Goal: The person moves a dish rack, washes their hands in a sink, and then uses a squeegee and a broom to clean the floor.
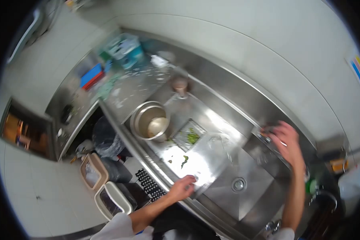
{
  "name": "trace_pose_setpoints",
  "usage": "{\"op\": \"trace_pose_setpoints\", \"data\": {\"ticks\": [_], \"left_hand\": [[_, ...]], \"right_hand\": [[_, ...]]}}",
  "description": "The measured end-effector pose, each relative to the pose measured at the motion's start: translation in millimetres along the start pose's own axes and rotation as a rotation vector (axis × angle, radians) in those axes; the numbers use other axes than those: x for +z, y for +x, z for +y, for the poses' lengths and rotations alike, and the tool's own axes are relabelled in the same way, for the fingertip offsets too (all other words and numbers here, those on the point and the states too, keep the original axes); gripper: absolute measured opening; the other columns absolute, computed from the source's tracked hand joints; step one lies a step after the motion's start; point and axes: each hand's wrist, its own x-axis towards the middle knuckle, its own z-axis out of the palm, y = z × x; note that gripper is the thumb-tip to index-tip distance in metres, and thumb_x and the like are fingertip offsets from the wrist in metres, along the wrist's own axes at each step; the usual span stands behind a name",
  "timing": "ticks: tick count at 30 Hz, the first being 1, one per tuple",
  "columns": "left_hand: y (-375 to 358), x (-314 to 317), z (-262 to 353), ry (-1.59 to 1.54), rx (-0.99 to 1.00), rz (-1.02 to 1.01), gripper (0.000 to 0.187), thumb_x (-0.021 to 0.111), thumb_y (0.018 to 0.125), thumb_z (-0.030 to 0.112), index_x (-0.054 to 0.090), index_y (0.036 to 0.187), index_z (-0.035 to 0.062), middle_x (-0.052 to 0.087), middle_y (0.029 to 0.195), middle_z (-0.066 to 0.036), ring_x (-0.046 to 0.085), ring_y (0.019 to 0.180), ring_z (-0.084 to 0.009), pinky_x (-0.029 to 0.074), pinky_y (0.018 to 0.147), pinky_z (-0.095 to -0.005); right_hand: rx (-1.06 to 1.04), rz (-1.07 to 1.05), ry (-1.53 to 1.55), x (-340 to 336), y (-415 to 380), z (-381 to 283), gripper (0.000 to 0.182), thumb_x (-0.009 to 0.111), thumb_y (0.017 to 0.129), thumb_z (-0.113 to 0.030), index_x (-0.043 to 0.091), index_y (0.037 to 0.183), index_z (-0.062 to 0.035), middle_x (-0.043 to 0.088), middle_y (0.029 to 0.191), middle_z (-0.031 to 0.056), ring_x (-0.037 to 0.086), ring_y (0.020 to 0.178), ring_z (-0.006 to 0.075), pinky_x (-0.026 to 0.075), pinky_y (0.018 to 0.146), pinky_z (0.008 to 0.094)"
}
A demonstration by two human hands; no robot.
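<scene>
My right hand (286, 140) is at the back rim of the sink, its fingers curled round a tap (265, 136), which is partly hidden and blurred. My left hand (183, 189) hovers by the front edge of the metal drainboard (212, 160), fingers loosely bent, with nothing visible in them. Scraps of green leaf (184, 161) lie on the drainboard. More leafy bits (193, 137) sit in a square strainer (184, 140). A deep steel pot (150, 120) stands to the left. The sink basin (222, 188) has a round drain (239, 184).
A blue-green plastic container (126, 52) and a blue and red box (93, 76) stand on the left counter. Two bins (114, 198) (94, 172) are below it. A clear jug (354, 184) and a green-capped bottle (311, 186) are at the right.
</scene>
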Motion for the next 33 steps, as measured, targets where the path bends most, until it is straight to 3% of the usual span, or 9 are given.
{"op": "trace_pose_setpoints", "data": {"ticks": [2, 5, 7, 11, 15, 18, 22, 28, 33], "left_hand": [[-0.3, -13.2, -13.1, -0.039, -0.019, -0.075, 0.02, 0.057, 0.083, 0.005, 0.062, 0.103, 0.003, 0.062, 0.105, -0.013, 0.063, 0.095, -0.0313, 0.051, 0.082, -0.0359], [8.7, -26.6, -30.5, -0.173, -0.034, -0.197, 0.021, 0.057, 0.084, 0.008, 0.062, 0.103, 0.0036, 0.062, 0.104, -0.012, 0.062, 0.095, -0.0302, 0.051, 0.081, -0.0357], [28.3, -27.2, -39.2, -0.218, 0.003, -0.255, 0.021, 0.057, 0.084, 0.009, 0.061, 0.103, 0.0042, 0.062, 0.103, -0.012, 0.062, 0.094, -0.0297, 0.051, 0.08, -0.036], [67.1, -8.6, -39.9, -0.255, 0.157, -0.439, 0.021, 0.059, 0.082, 0.01, 0.061, 0.102, 0.0071, 0.061, 0.099, -0.011, 0.064, 0.085, -0.029, 0.052, 0.074, -0.0369], [109.0, -4.3, 11.0, -0.259, 0.361, -0.549, 0.02, 0.059, 0.081, 0.002, 0.064, 0.1, 0.0055, 0.062, 0.097, -0.013, 0.062, 0.09, -0.033, 0.051, 0.078, -0.0377], [108.9, 17.1, 31.0, -0.261, 0.299, -0.645, 0.017, 0.06, 0.083, 0.004, 0.065, 0.1, 0.0033, 0.063, 0.098, -0.012, 0.064, 0.082, -0.0238, 0.051, 0.076, -0.0324], [95.9, 98.1, 46.3, -0.412, 0.073, -0.895, 0.02, 0.06, 0.084, 0.003, 0.065, 0.103, 0.0033, 0.065, 0.096, -0.009, 0.064, 0.081, -0.0175, 0.051, 0.074, -0.0293], [144.1, 249.3, 112.4, -0.877, -0.643, -1.002, 0.026, 0.043, 0.092, 0.011, 0.059, 0.113, 0.0074, 0.065, 0.096, -0.003, 0.061, 0.087, -0.0139, 0.05, 0.076, -0.0253], [245.7, 308.7, 142.5, -1.133, -0.444, -0.599, 0.011, 0.051, 0.09, 0.013, 0.058, 0.097, 0.0098, 0.06, 0.085, -0.004, 0.057, 0.076, -0.014, 0.047, 0.062, -0.0264]], "right_hand": [[0.225, 0.055, -0.203, -21.8, -40.6, 4.2, 0.016, 0.062, 0.088, -0.015, 0.068, 0.082, -0.001, 0.055, 0.129, 0.0146, 0.045, 0.126, 0.0339, 0.037, 0.101, 0.0424], [0.764, 0.723, 0.68, 7.8, -99.5, -16.9, 0.029, 0.056, 0.095, -0.023, 0.06, 0.119, -0.0071, 0.048, 0.139, 0.0112, 0.047, 0.126, 0.0233, 0.038, 0.102, 0.0395], [0.951, 0.911, 1.241, 54.5, -169.7, 13.2, 0.043, 0.057, 0.095, -0.026, 0.049, 0.132, -0.0065, 0.054, 0.131, 0.0092, 0.055, 0.116, 0.0213, 0.044, 0.097, 0.0365], [1.262, 0.822, 1.146, 158.7, -212.4, 62.2, 0.032, 0.059, 0.093, -0.014, 0.055, 0.121, 0.002, 0.064, 0.1, 0.0099, 0.065, 0.087, 0.0173, 0.054, 0.072, 0.0256], [1.141, 0.539, 0.004, 138.9, -180.4, 62.4, 0.028, 0.066, 0.083, -0.032, 0.073, 0.089, -0.0057, 0.071, 0.083, 0.0062, 0.064, 0.073, 0.0156, 0.05, 0.069, 0.0321], [1.069, 0.209, 0.069, 114.3, -172.9, 67.2, 0.019, 0.066, 0.083, -0.025, 0.073, 0.088, -0.0078, 0.07, 0.078, 0.0076, 0.064, 0.07, 0.0157, 0.051, 0.068, 0.0325], [1.015, 0.609, 0.425, 105.2, -129.1, 71.6, 0.019, 0.059, 0.089, -0.017, 0.061, 0.075, -0.005, 0.061, 0.067, 0.0014, 0.057, 0.054, 0.012, 0.046, 0.049, 0.0297], [1.026, 0.937, 1.312, 55.7, -113.0, 29.0, 0.019, 0.055, 0.095, -0.018, 0.064, 0.099, -0.0017, 0.068, 0.089, 0.0126, 0.067, 0.09, 0.0211, 0.055, 0.073, 0.0328], [0.72, 0.908, 1.706, 33.7, -181.4, -18.8, 0.025, 0.054, 0.096, -0.019, 0.059, 0.111, 0.0008, 0.066, 0.106, 0.0139, 0.065, 0.096, 0.0206, 0.054, 0.083, 0.0331]]}}
